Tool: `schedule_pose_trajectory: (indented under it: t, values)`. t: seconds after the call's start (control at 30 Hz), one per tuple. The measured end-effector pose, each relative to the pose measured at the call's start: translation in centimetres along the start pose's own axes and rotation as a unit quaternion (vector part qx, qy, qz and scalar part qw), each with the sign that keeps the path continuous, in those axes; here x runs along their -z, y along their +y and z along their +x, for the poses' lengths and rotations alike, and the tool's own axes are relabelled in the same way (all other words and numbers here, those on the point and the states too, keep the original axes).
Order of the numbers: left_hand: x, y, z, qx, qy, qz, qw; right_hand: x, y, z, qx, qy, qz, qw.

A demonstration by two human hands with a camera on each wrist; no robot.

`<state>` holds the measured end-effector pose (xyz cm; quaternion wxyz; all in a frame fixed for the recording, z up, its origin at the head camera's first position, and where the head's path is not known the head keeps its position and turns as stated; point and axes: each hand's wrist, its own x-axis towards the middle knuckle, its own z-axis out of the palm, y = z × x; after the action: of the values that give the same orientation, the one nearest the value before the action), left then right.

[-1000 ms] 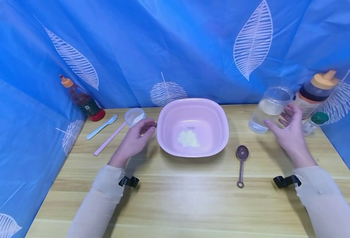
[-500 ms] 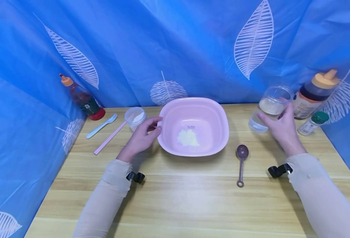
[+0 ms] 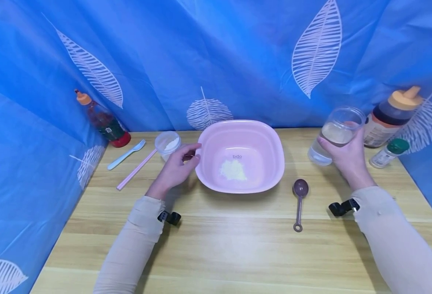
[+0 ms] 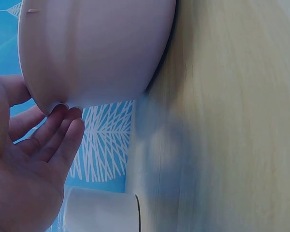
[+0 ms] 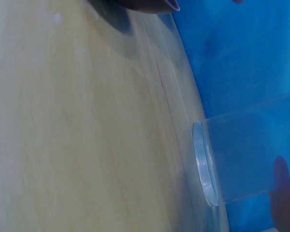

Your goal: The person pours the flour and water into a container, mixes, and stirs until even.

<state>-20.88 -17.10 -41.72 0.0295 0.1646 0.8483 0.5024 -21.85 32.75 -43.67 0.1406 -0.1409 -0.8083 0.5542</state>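
Container (image 3: 334, 131) within right hand (image 3: 349, 159)

You face blue sheeting (image 3: 245, 61) — creased, printed with white leaves (image 3: 317, 49). Before you spreads a pale wood-grain tabletop (image 3: 216, 261) — a soft sheen (image 3: 242, 241) lights it.

The basin (image 3: 258, 161) looks like smooth moulded plastic, softly glossy inside and more matt on its outer wall; the powder (image 3: 233, 170) in it is dry and matt. Clear, shiny plastic makes up the cup (image 3: 335, 132), and the tub (image 3: 161, 141) looks like translucent plastic. The spoon (image 3: 300, 188) is glossy plastic, the fork (image 3: 127, 154) smooth plastic. Both the red bottle (image 3: 105, 124) and the syrup bottle (image 3: 385, 122) appear to be see-through, shiny plastic. Wood grain covers the smooth worktop (image 3: 238, 249), which has a satin sheen. The backdrop (image 3: 223, 49) is creased, thin sheeting, faintly shiny; the sleeves (image 3: 131, 239) are matt cloth.
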Motion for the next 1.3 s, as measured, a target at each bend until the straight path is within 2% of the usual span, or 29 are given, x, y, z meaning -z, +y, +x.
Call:
schedule_pose_trajectory:
  t: [0.33,0.57,0.87,1.07,1.3]
  values:
    - [0.0,0.1,0.0,0.010,-0.004,0.002,0.9999,0.2,0.0,-0.5,0.014,-0.011,-0.012,0.9998]
    - [-0.1,0.1,0.0,0.009,-0.004,-0.003,0.9999,0.0,0.2,-1.4,0.048,-0.021,-0.007,0.9986]
    - [-0.1,0.4,-0.1,0.003,-0.005,-0.003,1.0000,-0.2,-1.2,-2.3,0.081,-0.046,-0.014,0.9955]
    - [-0.1,0.3,-0.1,0.000,-0.003,-0.005,1.0000,-0.3,-1.7,-2.6,0.109,-0.077,-0.042,0.9902]
    - [-0.1,0.3,-0.1,0.004,-0.005,-0.008,0.9999,-0.5,-2.3,-3.1,0.136,-0.120,-0.099,0.9784]
